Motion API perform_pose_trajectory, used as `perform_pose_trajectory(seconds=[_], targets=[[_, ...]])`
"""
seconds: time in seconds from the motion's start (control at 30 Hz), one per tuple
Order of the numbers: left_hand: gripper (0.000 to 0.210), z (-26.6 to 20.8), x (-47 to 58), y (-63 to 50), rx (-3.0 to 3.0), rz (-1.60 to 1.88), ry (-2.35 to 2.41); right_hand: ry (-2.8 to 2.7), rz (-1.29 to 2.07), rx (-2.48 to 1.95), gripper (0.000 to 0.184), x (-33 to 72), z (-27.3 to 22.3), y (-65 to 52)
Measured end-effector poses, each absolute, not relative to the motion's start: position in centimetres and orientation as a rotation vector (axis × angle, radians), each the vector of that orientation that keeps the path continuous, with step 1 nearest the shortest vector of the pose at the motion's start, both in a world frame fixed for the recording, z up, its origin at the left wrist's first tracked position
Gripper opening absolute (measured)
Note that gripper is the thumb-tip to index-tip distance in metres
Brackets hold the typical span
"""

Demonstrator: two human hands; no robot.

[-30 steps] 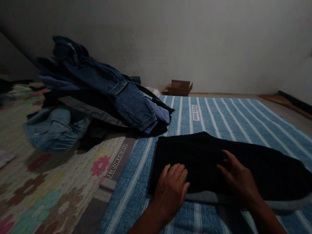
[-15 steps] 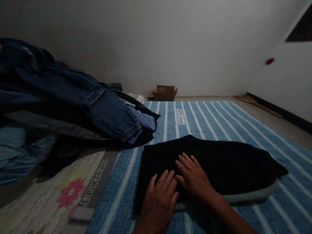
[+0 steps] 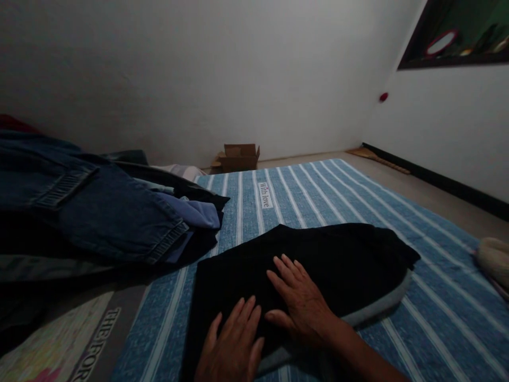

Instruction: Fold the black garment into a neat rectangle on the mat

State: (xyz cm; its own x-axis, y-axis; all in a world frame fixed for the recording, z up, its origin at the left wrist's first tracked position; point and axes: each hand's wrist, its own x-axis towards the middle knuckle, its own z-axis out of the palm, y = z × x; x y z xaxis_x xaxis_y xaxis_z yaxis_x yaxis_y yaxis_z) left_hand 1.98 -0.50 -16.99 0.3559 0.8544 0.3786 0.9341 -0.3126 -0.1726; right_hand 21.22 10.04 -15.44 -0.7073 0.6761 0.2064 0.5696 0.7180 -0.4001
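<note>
A folded black garment (image 3: 338,260) with a grey layer (image 3: 377,309) showing along its near edge lies on a blue-and-white striped mat (image 3: 441,313). My left hand (image 3: 230,339) rests flat on the garment's near left part, fingers extended. Beside it, my right hand (image 3: 298,302) lies palm down on the middle of the black cloth, its thumb spread from the fingers. Neither hand grips the fabric. The exact kind of garment cannot be made out.
At left lies a heap of clothes with blue jeans (image 3: 119,212) on top and a lilac cloth (image 3: 194,210) beneath. An open cardboard box (image 3: 240,157) stands by the back wall. A pale, rounded object (image 3: 493,260) sits at the mat's right edge.
The view has turned right, so everything appears further left and a window comes into sight. My right thumb has spread away from the fingers. Both hands remain on the garment.
</note>
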Motion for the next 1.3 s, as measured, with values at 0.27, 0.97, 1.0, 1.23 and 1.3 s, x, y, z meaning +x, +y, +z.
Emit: perform_pose_trajectory(seconds=[0.27,0.97,1.0,1.23,1.3], targets=[[0.041,-15.0,1.4,-0.3,-2.460,-0.325,-1.728,-2.600,0.485,-0.994,0.071,21.4,-15.1,9.9],[0.081,-13.7,1.5,4.2,-2.223,-0.009,-2.403,-2.584,0.299,-0.961,0.068,21.8,-17.1,9.1],[0.081,-13.9,1.4,4.3,-2.212,-0.004,-2.406,-2.595,0.316,-0.974,0.069,21.7,-16.8,9.1],[0.076,-14.6,0.8,5.1,-2.183,-0.029,-2.325,-2.622,0.473,-1.022,0.074,21.4,-15.5,9.7],[0.075,-14.4,0.6,5.2,-2.141,-0.033,-2.321,-2.622,0.513,-1.014,0.075,21.5,-15.3,9.8]])
